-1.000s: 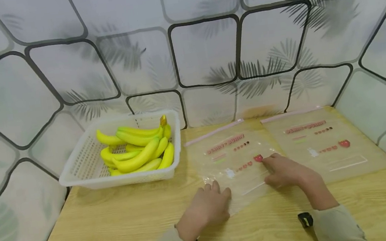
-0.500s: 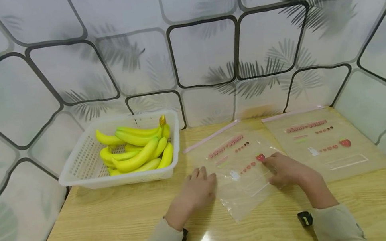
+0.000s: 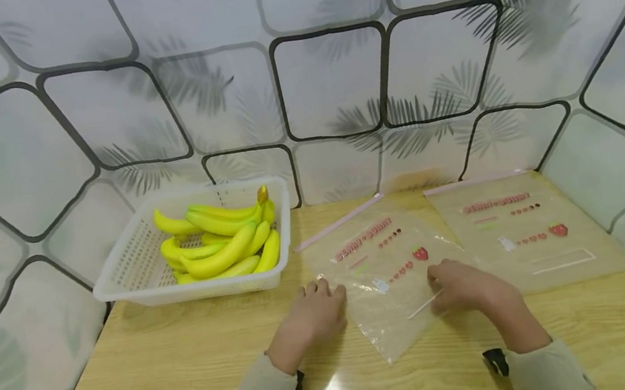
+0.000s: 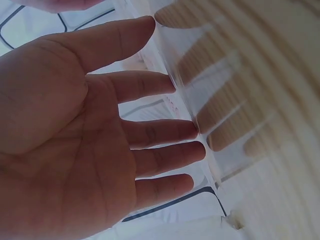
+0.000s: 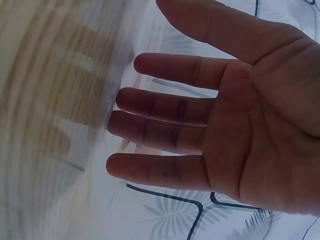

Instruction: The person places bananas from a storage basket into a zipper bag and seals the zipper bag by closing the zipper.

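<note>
A clear zip bag (image 3: 375, 304) with a pink zip strip and red berry print lies tilted on the wooden table between both hands. My left hand (image 3: 312, 315) is at its left edge, fingers spread and straight, the fingertips at the surface in the left wrist view, where the left palm (image 4: 75, 135) faces the camera. On the bag's right edge is my right hand (image 3: 464, 284). Its fingers (image 5: 160, 105) are extended and apart in the right wrist view, with nothing between them. A second matching zip bag (image 3: 566, 255) lies flat to the right.
A white plastic basket (image 3: 143, 294) holding several yellow bananas (image 3: 220, 255) stands at the back left of the table (image 3: 193, 366). A patterned cloth wall (image 3: 334, 88) rises right behind the table's back edge and along both sides.
My left hand has moved left and a little up, off the bag's lower part to its left edge. The bag has turned slightly, its bottom corner now pointing nearer. My right hand has shifted slightly down.
</note>
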Tool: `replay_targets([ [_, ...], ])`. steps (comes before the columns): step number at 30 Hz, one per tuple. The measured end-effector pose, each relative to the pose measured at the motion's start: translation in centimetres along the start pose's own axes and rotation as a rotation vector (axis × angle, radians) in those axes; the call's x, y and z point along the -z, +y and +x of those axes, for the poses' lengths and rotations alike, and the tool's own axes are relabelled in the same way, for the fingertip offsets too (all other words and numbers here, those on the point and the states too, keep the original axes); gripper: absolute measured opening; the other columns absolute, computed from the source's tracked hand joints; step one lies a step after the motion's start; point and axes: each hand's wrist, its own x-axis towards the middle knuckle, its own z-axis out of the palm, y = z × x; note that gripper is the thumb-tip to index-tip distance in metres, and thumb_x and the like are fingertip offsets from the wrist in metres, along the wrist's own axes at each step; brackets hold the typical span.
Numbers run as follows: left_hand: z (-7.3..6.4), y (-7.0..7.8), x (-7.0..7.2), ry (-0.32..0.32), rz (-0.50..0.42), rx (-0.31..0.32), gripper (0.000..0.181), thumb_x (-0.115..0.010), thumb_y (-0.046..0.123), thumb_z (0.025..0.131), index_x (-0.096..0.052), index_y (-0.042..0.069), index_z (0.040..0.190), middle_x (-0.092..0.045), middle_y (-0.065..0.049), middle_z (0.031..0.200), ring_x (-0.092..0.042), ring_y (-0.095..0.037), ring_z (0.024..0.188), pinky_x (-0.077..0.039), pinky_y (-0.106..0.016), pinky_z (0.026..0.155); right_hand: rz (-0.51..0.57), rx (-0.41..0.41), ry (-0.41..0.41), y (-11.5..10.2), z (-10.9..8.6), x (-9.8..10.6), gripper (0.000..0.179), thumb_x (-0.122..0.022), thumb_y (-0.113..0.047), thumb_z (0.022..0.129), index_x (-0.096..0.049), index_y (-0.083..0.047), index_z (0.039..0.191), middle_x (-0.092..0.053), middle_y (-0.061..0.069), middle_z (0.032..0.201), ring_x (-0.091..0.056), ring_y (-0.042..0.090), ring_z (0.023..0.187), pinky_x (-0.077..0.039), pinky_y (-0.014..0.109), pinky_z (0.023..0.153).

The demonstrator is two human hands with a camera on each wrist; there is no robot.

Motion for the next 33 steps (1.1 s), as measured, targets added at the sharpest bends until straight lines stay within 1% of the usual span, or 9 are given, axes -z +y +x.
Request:
replay_targets([
  [3, 0.0, 0.0, 0.1, 0.001, 0.011, -0.002, 0.052, -0.061, 0.028, 0.097, -0.047, 0.010, 0.144, -0.044, -0.024, 0.145, -0.042, -0.040, 0.136, -0.033, -0.054, 0.113, -0.020, 0.030, 0.005, -0.4, 0.1, 0.0, 0.024, -0.077, -0.009, 0.070, -0.058, -0.003, 0.084, -0.050, 0.004, 0.077, -0.044, 0.020, 0.073, -0.040, 0.035, 0.065],
  [6, 0.1, 0.1, 0.1, 0.008, 0.023, -0.006, 0.053, -0.063, 0.030, 0.096, -0.048, 0.009, 0.143, -0.046, -0.025, 0.143, -0.044, -0.040, 0.134, -0.034, -0.054, 0.113, -0.031, 0.024, 0.031, -0.5, 0.1, -0.1, 0.024, -0.078, -0.009, 0.069, -0.056, -0.004, 0.079, -0.047, 0.005, 0.076, -0.041, 0.020, 0.073, -0.038, 0.034, 0.063],
  [11, 0.1, 0.2, 0.0, 0.031, 0.030, -0.007, 0.050, -0.066, 0.032, 0.095, -0.051, 0.010, 0.137, -0.051, -0.023, 0.135, -0.048, -0.040, 0.128, -0.035, -0.054, 0.112, -0.061, -0.012, 0.052, -0.3, 0.4, -0.3, 0.024, -0.077, -0.009, 0.071, -0.060, -0.002, 0.086, -0.046, 0.008, 0.084, -0.043, 0.023, 0.075, -0.040, 0.037, 0.064],
  [15, 0.0, 0.2, 0.0, 0.044, 0.029, -0.012, 0.046, -0.067, 0.031, 0.093, -0.055, 0.010, 0.132, -0.053, -0.022, 0.131, -0.049, -0.039, 0.126, -0.037, -0.053, 0.110, -0.078, -0.018, 0.070, -0.2, 0.6, -0.8, 0.020, -0.072, -0.006, 0.071, -0.056, -0.005, 0.084, -0.044, 0.009, 0.085, -0.042, 0.024, 0.073, -0.038, 0.036, 0.062],
  [19, 0.1, -0.3, -0.2, 0.024, -0.036, -0.019, 0.046, -0.067, 0.030, 0.093, -0.054, 0.010, 0.132, -0.043, -0.023, 0.146, -0.038, -0.039, 0.138, -0.033, -0.054, 0.113, -0.069, -0.022, 0.067, -0.4, 0.6, -1.0, 0.022, -0.071, -0.006, 0.070, -0.056, -0.006, 0.086, -0.047, 0.009, 0.086, -0.044, 0.023, 0.074, -0.039, 0.037, 0.063],
  [22, 0.3, -0.8, -0.3, -0.001, -0.101, -0.026, 0.048, -0.066, 0.030, 0.094, -0.051, 0.010, 0.135, -0.031, -0.023, 0.156, -0.028, -0.040, 0.145, -0.030, -0.055, 0.115, -0.039, -0.025, 0.049, -1.0, 0.4, -1.0, 0.033, -0.072, -0.007, 0.068, -0.061, -0.003, 0.099, -0.053, 0.011, 0.093, -0.049, 0.024, 0.079, -0.044, 0.039, 0.067],
  [25, 0.4, -1.0, -0.4, -0.018, -0.129, -0.027, 0.051, -0.065, 0.031, 0.094, -0.049, 0.011, 0.138, -0.029, -0.023, 0.157, -0.028, -0.040, 0.145, -0.031, -0.057, 0.114, 0.007, -0.021, 0.019, -2.0, 0.0, -0.9, 0.039, -0.074, -0.008, 0.070, -0.063, 0.000, 0.107, -0.056, 0.012, 0.099, -0.051, 0.023, 0.083, -0.048, 0.040, 0.072],
  [29, 0.4, -1.1, -0.3, -0.020, -0.132, -0.026, 0.052, -0.067, 0.031, 0.092, -0.049, 0.011, 0.137, -0.033, -0.023, 0.155, -0.032, -0.041, 0.143, -0.034, -0.058, 0.112, 0.030, 0.033, -0.020, -3.2, -0.4, -1.2, 0.020, -0.075, -0.007, 0.070, -0.062, -0.002, 0.085, -0.055, 0.006, 0.082, -0.048, 0.018, 0.074, -0.046, 0.034, 0.066],
  [33, 0.5, -1.0, 0.0, -0.015, -0.116, -0.028, 0.053, -0.068, 0.031, 0.091, -0.050, 0.011, 0.136, -0.038, -0.022, 0.151, -0.035, -0.042, 0.141, -0.036, -0.057, 0.110, 0.000, 0.046, -0.015, -3.8, -0.5, -1.8, 0.018, -0.074, -0.007, 0.065, -0.058, -0.006, 0.072, -0.050, 0.003, 0.075, -0.043, 0.017, 0.070, -0.042, 0.032, 0.063],
])
